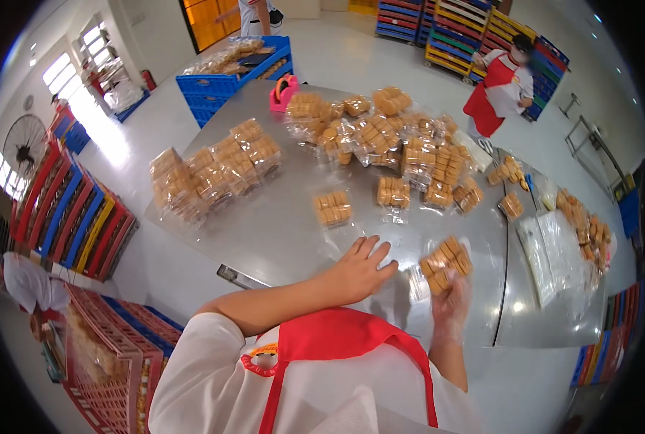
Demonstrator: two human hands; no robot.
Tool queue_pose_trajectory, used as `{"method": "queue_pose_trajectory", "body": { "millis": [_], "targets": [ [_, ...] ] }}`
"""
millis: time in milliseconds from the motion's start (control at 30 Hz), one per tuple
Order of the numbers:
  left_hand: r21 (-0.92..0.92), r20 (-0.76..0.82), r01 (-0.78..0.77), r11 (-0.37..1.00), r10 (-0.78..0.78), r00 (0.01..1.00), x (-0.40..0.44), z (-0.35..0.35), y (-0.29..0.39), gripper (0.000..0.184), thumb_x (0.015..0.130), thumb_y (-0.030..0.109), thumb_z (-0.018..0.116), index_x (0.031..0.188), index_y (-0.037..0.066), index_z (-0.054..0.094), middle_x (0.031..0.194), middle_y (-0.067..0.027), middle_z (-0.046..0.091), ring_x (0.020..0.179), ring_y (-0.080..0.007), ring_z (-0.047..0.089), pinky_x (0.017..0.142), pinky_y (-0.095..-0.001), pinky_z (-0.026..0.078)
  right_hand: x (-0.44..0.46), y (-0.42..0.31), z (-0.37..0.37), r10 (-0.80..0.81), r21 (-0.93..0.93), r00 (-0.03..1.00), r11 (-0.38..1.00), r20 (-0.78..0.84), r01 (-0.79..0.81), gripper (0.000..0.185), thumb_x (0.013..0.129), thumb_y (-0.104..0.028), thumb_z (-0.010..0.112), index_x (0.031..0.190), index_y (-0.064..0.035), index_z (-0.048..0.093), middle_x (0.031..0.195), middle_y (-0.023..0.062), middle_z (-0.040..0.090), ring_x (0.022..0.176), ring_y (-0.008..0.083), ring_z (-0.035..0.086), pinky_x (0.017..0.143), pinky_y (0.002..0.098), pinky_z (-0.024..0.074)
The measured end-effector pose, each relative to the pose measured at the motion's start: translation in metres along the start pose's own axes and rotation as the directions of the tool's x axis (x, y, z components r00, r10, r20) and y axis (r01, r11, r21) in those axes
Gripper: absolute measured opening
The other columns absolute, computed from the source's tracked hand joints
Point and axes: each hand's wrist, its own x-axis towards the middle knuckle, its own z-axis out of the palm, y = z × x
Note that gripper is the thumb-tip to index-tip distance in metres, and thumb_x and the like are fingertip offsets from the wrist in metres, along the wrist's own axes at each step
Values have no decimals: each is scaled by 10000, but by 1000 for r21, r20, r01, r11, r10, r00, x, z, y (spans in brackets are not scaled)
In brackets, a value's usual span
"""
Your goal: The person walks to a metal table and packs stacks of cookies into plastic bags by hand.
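My right hand [450,307], in a clear glove, holds a clear bag of brown biscuits [445,265] above the metal table [279,231]. Bare and empty, my left hand [362,271] has its fingers spread near the table's front edge. Just beyond it lies a bag of biscuits [332,208], with another bag [393,193] to its right. A large heap of packed biscuits [377,136] covers the back of the table. Stacked bags [221,168] stand in rows at the left.
A pink tape dispenser [284,92] sits at the back edge beside a blue crate [210,88]. Flat plastic bags [547,253] and more biscuits [584,224] lie at the right. A person in a red apron [497,90] stands beyond the table. Crate stacks [77,210] are at the left.
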Motion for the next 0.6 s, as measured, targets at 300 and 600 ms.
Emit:
{"method": "queue_pose_trajectory", "body": {
  "millis": [300,600],
  "targets": [
    [170,49,-167,971,161,986,-12,24,-15,176,750,185,614,868,60,650,1242,-183,537,1180,-385,498,987,-512,419,-62,26,-52,446,141,876,894,-185,-426,539,902,-175,578,1392,-11,425,1259,132,557,1115,311,599,938,486,545],
    [393,273,-234,889,130,953,-25,6,-5,284,748,224,601,891,15,730,1321,-240,511,1129,-383,501,931,-444,437,-46,35,-45,372,144,921,923,-112,-356,566,879,-212,643,1368,-20,432,1254,143,551,1142,318,589,954,481,542]
  ]
}}
